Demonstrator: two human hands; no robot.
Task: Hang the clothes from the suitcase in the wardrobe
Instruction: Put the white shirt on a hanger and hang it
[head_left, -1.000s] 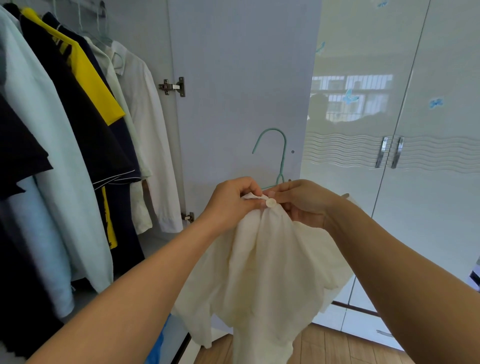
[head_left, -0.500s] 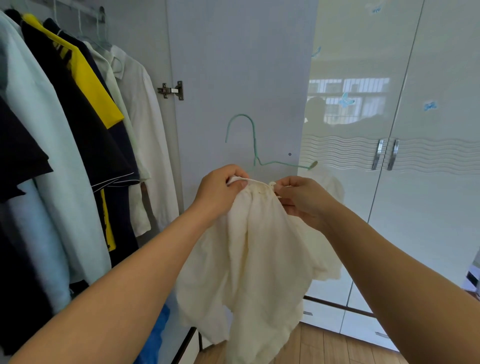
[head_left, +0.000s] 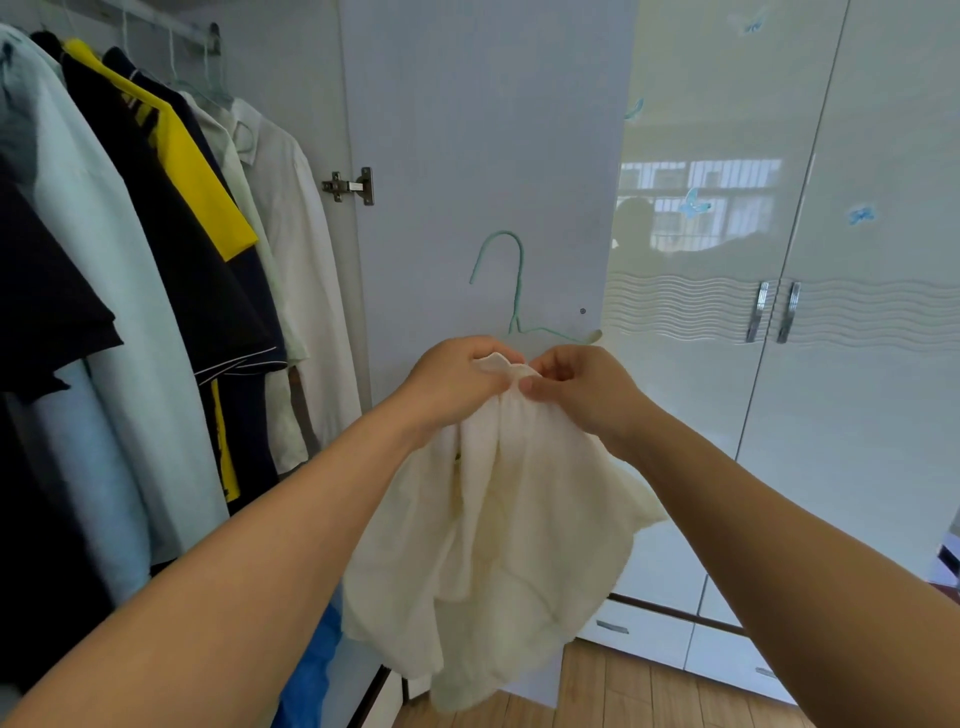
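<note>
- Left hand (head_left: 457, 382) curled round the gathered top edge of the cream garment (head_left: 498, 530), thumb and fingers pinching the cloth at the neckline.
- Right hand (head_left: 582, 387) pinching the same edge from the other side, thumb and forefinger closed on the fabric, just beside the left, almost touching.
- Garment held in mid-air in front of the open wardrobe door (head_left: 483, 156), hanging loose below both hands, hem above the wooden floor (head_left: 623, 691).
- Green wire hanger (head_left: 517, 291) apparently threaded inside the garment: hook and part of one shoulder arm showing above the hands, the rest hidden by cloth and fingers.
- Looks thin, soft and very light; crumples and folds freely, no stiffness to hold a shape.
- Likely to slide off a thin wire shoulder if left open at the neck, so worth closing or settling at the collar first; whether a button is being done up cannot be told.
- Best held at the collar while fitting, then by the hanger's hook for carrying, so the cloth stays put.
- Rail (head_left: 171, 26) up left, already carrying a row of hung clothes (head_left: 156, 260); white shirt (head_left: 296, 249) nearest the door, a likely spot just beside it.
- Suitcase not in view.
</note>
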